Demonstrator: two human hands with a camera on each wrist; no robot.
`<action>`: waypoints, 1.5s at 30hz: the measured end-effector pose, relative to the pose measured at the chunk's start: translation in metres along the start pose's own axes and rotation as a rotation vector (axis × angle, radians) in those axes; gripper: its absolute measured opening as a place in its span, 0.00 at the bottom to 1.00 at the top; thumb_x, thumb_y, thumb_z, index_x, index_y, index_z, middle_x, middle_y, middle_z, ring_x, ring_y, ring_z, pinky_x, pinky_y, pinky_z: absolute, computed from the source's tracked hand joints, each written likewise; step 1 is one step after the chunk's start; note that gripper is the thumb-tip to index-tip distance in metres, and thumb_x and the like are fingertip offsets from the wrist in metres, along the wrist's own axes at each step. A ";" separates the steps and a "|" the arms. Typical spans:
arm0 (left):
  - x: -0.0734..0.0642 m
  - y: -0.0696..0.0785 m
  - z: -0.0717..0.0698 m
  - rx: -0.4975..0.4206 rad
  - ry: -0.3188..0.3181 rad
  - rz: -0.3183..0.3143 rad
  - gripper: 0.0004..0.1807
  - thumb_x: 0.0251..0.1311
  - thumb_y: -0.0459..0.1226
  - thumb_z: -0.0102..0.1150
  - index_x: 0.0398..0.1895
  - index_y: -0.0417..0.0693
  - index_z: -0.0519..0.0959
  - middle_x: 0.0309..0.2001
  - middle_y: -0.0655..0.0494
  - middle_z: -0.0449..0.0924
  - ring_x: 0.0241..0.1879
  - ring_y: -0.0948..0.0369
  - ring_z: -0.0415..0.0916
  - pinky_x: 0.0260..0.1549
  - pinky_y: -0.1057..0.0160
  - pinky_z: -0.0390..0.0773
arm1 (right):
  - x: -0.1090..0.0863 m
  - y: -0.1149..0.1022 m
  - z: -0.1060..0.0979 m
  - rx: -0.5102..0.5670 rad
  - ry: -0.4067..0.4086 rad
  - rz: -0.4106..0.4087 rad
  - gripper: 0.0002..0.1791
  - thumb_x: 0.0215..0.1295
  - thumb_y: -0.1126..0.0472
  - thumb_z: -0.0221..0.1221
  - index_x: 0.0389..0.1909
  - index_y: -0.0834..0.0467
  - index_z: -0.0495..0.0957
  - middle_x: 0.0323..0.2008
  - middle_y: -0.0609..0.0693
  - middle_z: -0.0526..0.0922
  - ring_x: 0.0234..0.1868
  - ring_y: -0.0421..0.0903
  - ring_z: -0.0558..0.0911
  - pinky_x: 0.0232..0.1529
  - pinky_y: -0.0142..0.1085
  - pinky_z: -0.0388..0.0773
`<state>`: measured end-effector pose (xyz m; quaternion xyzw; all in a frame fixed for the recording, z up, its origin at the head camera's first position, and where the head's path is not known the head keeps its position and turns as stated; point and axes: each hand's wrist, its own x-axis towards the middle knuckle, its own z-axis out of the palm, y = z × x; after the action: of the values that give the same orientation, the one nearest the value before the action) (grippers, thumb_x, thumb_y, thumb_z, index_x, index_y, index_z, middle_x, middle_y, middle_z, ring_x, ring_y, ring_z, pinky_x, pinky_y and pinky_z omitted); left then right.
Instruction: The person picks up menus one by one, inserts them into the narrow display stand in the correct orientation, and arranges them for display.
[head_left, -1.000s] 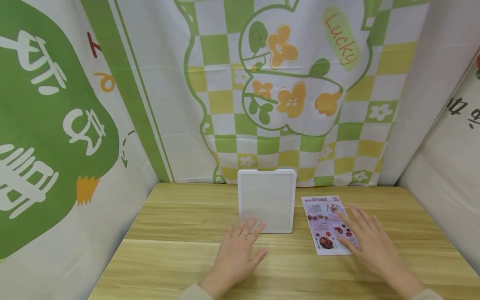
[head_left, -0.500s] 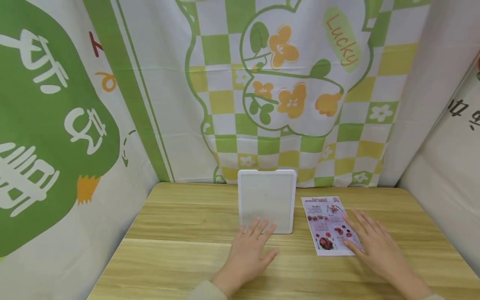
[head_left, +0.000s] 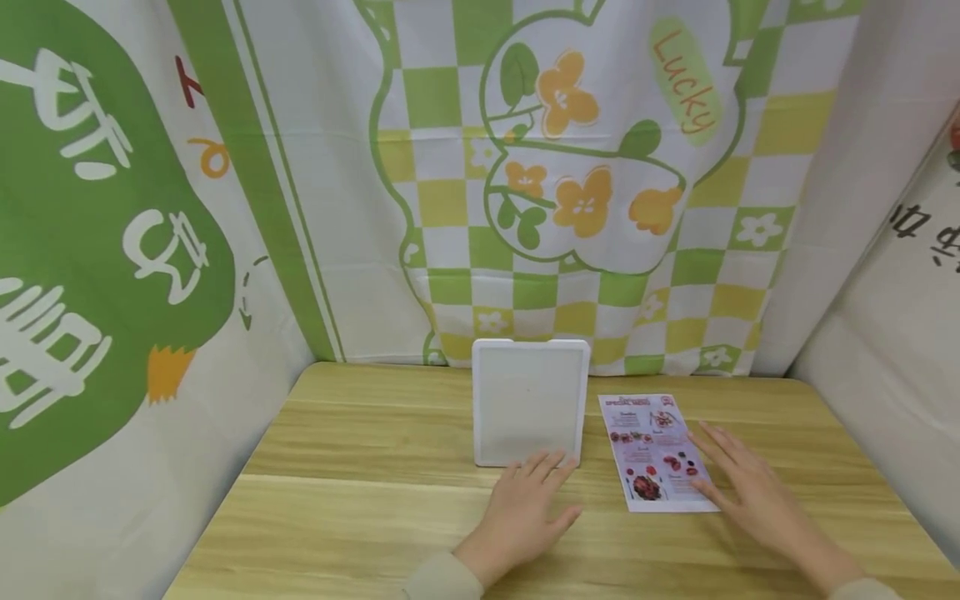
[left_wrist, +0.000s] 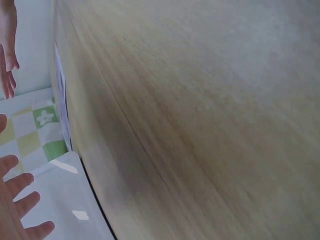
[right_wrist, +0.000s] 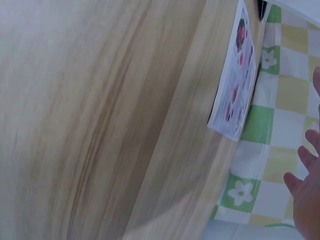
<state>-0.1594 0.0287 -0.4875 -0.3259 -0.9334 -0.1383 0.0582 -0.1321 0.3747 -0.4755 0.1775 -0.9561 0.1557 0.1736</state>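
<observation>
A white rectangular frame with a pale grey panel [head_left: 529, 400] stands at the back middle of the wooden table [head_left: 360, 517]. My left hand [head_left: 522, 510] is just in front of its lower edge, fingers spread and holding nothing. A printed menu sheet [head_left: 647, 450], headed "SPECIAL MENU" with food pictures, lies to the right of the frame. Over the sheet's right edge hovers my right hand [head_left: 757, 496], its fingers spread and nothing in them. In the right wrist view the fingers [right_wrist: 295, 182] are well apart from the menu [right_wrist: 234, 80].
Behind the table hangs a green, white and yellow checked curtain [head_left: 536, 287] marked "Lucky". A green and white printed cloth [head_left: 97, 250] closes off the left side, and a white cloth [head_left: 907, 333] the right.
My left hand has moved right along the front of the frame and slightly nearer to me. My right hand has shifted slightly right, baring more of the menu. Frame and menu stay in place.
</observation>
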 end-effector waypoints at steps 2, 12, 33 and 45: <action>0.004 0.002 0.002 -0.010 0.016 0.004 0.32 0.71 0.57 0.48 0.75 0.60 0.61 0.72 0.59 0.63 0.70 0.56 0.61 0.64 0.43 0.65 | 0.002 0.004 0.000 0.010 -0.007 0.005 0.40 0.65 0.52 0.64 0.76 0.47 0.59 0.75 0.57 0.58 0.70 0.66 0.60 0.57 0.73 0.59; 0.024 0.015 0.010 -0.044 0.041 0.064 0.28 0.70 0.52 0.52 0.70 0.54 0.68 0.68 0.57 0.70 0.66 0.57 0.67 0.63 0.51 0.68 | 0.006 0.025 0.004 0.046 -0.045 -0.017 0.37 0.63 0.53 0.67 0.71 0.52 0.66 0.68 0.65 0.66 0.63 0.71 0.67 0.57 0.68 0.63; 0.059 0.039 0.031 -0.100 -0.082 0.186 0.26 0.69 0.47 0.56 0.69 0.57 0.71 0.68 0.57 0.69 0.66 0.60 0.67 0.64 0.61 0.67 | 0.002 0.042 0.014 0.118 -0.207 0.030 0.35 0.55 0.51 0.71 0.62 0.62 0.75 0.61 0.67 0.73 0.59 0.70 0.72 0.55 0.68 0.67; 0.080 0.048 0.049 -0.036 -0.118 0.172 0.25 0.69 0.47 0.54 0.69 0.63 0.70 0.71 0.60 0.65 0.70 0.60 0.62 0.66 0.60 0.64 | 0.011 0.055 0.024 0.227 -0.233 -0.024 0.37 0.45 0.56 0.76 0.57 0.67 0.77 0.57 0.70 0.75 0.56 0.71 0.74 0.53 0.63 0.69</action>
<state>-0.1922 0.1266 -0.5079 -0.4133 -0.9012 -0.1302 0.0088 -0.1698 0.4119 -0.5056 0.2244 -0.9438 0.2391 0.0422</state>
